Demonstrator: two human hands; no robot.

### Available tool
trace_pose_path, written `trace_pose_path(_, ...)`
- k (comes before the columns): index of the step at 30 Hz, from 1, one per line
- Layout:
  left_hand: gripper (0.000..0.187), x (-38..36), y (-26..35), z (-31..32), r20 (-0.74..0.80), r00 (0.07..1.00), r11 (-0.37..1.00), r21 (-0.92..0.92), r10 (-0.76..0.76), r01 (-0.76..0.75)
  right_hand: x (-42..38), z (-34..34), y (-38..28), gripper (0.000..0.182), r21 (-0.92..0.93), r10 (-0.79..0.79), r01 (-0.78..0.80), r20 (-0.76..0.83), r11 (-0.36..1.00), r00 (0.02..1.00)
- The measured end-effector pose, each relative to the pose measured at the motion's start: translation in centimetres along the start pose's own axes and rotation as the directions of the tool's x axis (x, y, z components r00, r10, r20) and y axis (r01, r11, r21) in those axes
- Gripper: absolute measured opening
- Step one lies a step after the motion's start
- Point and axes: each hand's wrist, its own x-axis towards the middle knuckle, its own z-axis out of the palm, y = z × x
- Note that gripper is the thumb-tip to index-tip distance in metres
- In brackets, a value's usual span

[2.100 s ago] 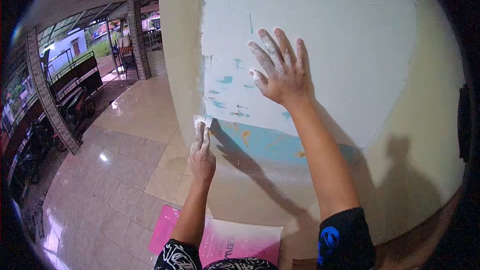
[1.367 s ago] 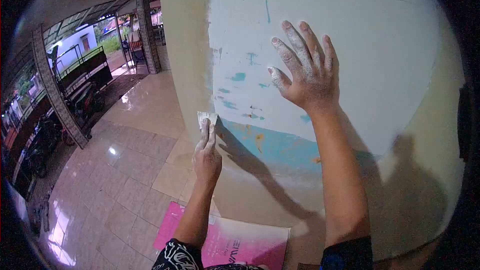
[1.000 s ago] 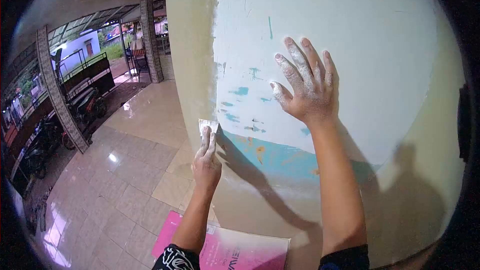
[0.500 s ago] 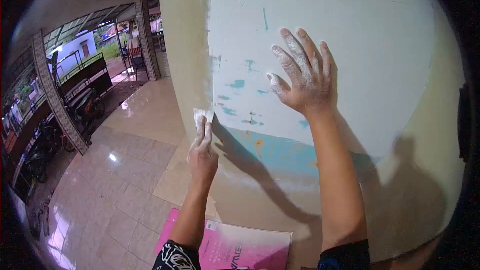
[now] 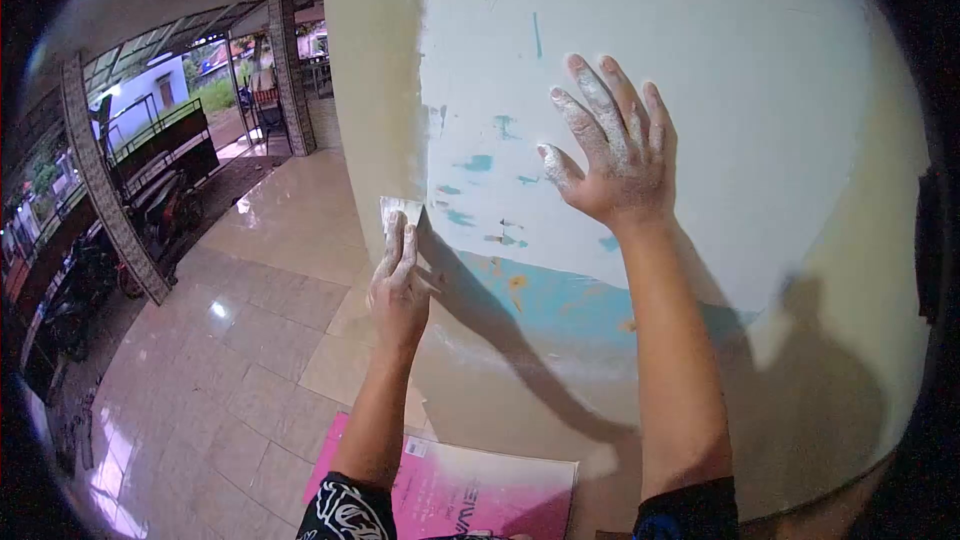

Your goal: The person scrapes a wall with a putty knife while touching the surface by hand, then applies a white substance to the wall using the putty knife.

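My left hand is closed round a scraper, two fingers stretched along its pale blade. The blade lies against the wall at the left edge of a white coated area. My right hand, dusted with white powder, rests on that white area with its fingers spread and nothing in it. Blue-green patches show through the white between the hands, and a blue-green band with orange spots runs below them.
Pink and white cardboard lies on the tiled floor at the wall's foot. Motorcycles, a metal gate and patterned pillars stand at the left.
My left hand and the scraper have moved slightly up and to the left along the edge of the white area. My right hand stays spread on the wall.
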Motion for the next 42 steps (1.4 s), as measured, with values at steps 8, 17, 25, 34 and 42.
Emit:
trace_pose_path(8, 0.062, -1.8, -1.2, 0.9, 0.036, 0.999, 1.000, -0.009, -0.016, 0.016, -0.3, 0.2, -0.3, 0.045, 0.020, 0.022, -0.022, 0.024, 1.000, 0.999)
trace_pose_path(17, 0.061, -6.4, -2.2, 1.7, 0.072, 0.996, 0.997, 0.056, -0.055, 0.051, -0.1, 0.0, 0.0, 0.044, 0.021, -0.004, 0.004, -0.014, 1.000, 1.000)
trace_pose_path(25, 0.069, -5.1, -1.7, 1.3, 0.025, 0.999, 0.999, 0.040, 0.024, -0.025, -0.2, 0.3, 0.0, 0.044, 0.003, 0.002, -0.001, -0.007, 1.000, 1.000)
trace_pose_path(34, 0.061, -3.6, -0.1, 0.8, 0.039, 0.999, 0.999, 0.041, -0.015, 0.014, -0.3, 0.4, -0.1, 0.044, 0.034, 0.012, -0.012, -0.005, 0.999, 1.000)
trace_pose_path(42, 0.058, -3.3, -0.3, 1.3, 0.011, 0.999, 0.999, 0.011, 0.036, -0.036, -0.2, 0.4, 0.1, 0.042, 0.006, -0.004, 0.005, -0.043, 1.000, 0.999)
